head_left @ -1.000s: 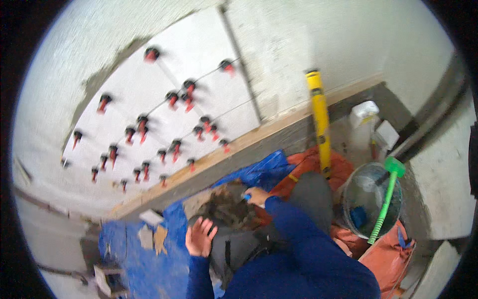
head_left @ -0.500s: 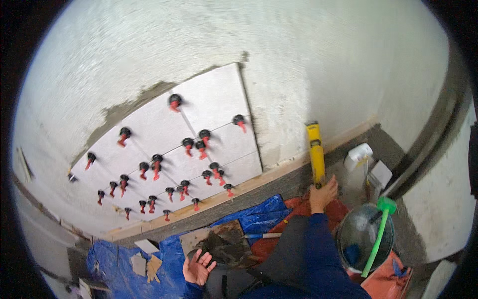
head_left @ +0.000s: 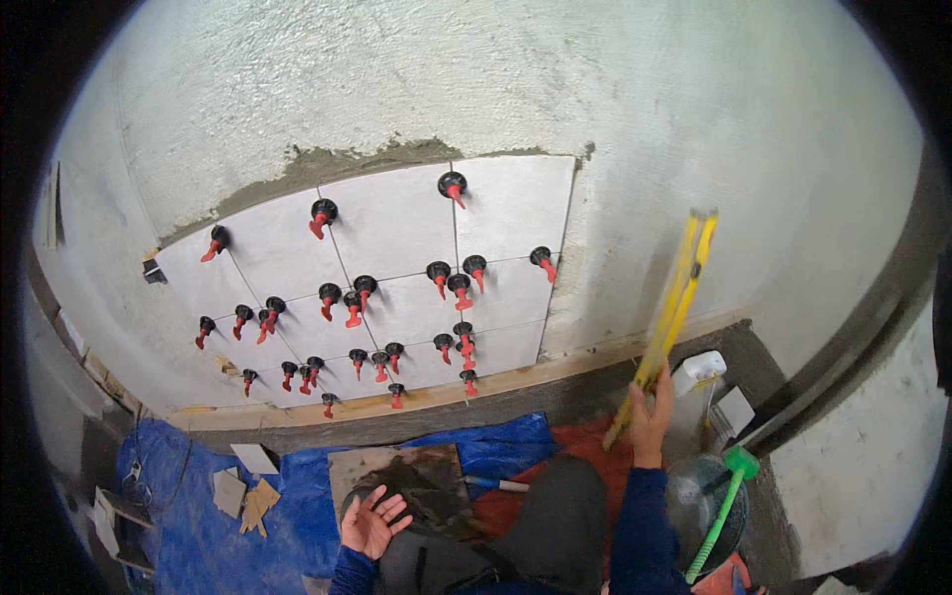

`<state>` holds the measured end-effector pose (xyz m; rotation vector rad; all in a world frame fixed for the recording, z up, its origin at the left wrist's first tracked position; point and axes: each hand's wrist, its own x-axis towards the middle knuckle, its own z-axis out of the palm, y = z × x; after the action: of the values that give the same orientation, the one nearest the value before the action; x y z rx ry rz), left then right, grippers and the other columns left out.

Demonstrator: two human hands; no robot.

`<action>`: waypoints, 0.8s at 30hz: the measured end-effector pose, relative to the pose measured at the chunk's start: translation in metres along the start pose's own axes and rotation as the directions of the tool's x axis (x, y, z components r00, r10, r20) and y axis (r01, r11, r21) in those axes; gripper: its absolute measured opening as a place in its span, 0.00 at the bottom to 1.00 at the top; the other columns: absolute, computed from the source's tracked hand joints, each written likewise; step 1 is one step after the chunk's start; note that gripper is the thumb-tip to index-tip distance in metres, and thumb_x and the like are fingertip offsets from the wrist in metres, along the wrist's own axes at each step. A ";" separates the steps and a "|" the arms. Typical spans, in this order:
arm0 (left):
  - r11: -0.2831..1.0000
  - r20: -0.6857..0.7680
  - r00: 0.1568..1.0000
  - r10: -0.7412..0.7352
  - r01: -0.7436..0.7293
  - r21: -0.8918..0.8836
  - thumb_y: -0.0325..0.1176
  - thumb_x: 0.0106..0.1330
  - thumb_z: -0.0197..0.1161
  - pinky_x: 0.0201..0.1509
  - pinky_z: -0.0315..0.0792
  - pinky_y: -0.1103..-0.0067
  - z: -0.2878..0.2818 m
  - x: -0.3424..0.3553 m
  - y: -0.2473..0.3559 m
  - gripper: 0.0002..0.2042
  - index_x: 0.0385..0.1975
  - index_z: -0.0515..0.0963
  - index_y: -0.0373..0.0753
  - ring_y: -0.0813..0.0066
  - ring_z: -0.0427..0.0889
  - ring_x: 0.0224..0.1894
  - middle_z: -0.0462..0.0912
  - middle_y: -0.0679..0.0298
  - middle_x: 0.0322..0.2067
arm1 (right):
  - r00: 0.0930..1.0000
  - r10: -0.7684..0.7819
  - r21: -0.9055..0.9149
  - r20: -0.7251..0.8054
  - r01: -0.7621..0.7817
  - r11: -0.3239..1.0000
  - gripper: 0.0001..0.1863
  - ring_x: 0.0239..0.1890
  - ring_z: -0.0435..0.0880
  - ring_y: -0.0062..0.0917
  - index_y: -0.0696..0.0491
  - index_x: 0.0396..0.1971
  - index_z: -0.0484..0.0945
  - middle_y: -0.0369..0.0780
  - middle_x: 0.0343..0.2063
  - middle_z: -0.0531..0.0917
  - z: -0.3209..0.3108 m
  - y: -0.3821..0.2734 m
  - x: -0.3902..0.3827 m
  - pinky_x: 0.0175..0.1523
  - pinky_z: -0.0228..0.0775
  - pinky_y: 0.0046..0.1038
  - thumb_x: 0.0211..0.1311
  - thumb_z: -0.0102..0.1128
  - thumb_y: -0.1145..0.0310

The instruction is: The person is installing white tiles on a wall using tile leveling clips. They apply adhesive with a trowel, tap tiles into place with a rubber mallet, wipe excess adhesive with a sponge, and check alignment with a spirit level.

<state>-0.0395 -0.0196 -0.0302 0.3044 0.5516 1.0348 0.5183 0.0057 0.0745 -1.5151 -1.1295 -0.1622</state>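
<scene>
My right hand grips a long yellow spirit level near its lower end. The level stands tilted in the air, apart from the tiles, its top leaning to the right. Over my lap, my left hand is palm up with its fingers spread and nothing in it. On the wall ahead, large white tiles sit in rows. Several black and red tile levelling clips stick out along their joints. Grey mortar shows along the tiles' upper edge.
A wooden batten runs under the tiles. Right of my right arm, a dark bucket has a green mallet-shaped tool across it. A white container stands beyond. Tile scraps and a mortar-smeared board lie on blue sheeting.
My view has turned to the right and straightened. The level has swung from nearly upright to a rightward lean, still in my right hand. My left hand stays open.
</scene>
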 end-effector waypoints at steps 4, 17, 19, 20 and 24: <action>0.999 0.018 1.000 0.016 -0.015 -0.044 0.60 0.75 0.54 0.68 0.70 0.42 -0.008 -0.003 0.004 0.36 0.71 0.64 0.37 0.46 0.73 0.66 0.72 0.41 0.64 | 0.997 -0.075 0.283 0.021 0.066 0.957 0.32 0.58 0.75 0.35 0.61 0.71 0.64 0.48 0.58 0.77 0.008 -0.082 0.031 0.65 0.64 0.33 0.73 0.59 0.64; 0.993 -0.026 0.994 0.107 -0.108 -0.045 0.62 0.75 0.53 0.68 0.73 0.44 -0.021 -0.022 0.008 0.37 0.73 0.61 0.41 0.48 0.74 0.65 0.71 0.43 0.64 | 0.994 -0.064 0.825 0.093 -0.041 0.564 0.26 0.52 0.79 0.23 0.61 0.66 0.67 0.44 0.58 0.81 0.081 -0.171 0.024 0.57 0.72 0.26 0.83 0.44 0.55; 0.993 -0.026 0.994 0.103 -0.105 -0.056 0.62 0.75 0.53 0.68 0.73 0.44 -0.023 -0.023 0.009 0.37 0.73 0.61 0.41 0.48 0.74 0.65 0.70 0.43 0.65 | 0.996 -0.076 0.780 0.039 0.017 0.625 0.27 0.52 0.79 0.23 0.62 0.66 0.66 0.43 0.57 0.80 0.082 -0.169 0.026 0.57 0.72 0.26 0.82 0.46 0.55; 0.994 -0.047 0.994 0.099 -0.102 -0.051 0.62 0.75 0.53 0.68 0.73 0.45 -0.024 -0.023 0.009 0.37 0.73 0.61 0.41 0.49 0.74 0.66 0.70 0.43 0.65 | 0.997 -0.079 0.758 0.014 0.041 0.650 0.27 0.53 0.79 0.23 0.62 0.66 0.66 0.43 0.57 0.80 0.081 -0.167 0.026 0.58 0.72 0.26 0.82 0.47 0.55; 0.992 0.015 0.994 0.107 -0.106 -0.063 0.61 0.75 0.53 0.68 0.73 0.45 -0.025 -0.024 0.012 0.36 0.74 0.60 0.42 0.49 0.72 0.67 0.68 0.43 0.67 | 0.996 -0.036 0.721 -0.084 0.086 0.687 0.27 0.52 0.78 0.22 0.61 0.65 0.67 0.41 0.55 0.80 0.077 -0.152 0.018 0.59 0.71 0.27 0.81 0.49 0.54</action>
<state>-0.0714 -0.0351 -0.0384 0.2905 0.4902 1.1488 0.3836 0.0570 0.1669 -0.7449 -1.0163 0.1865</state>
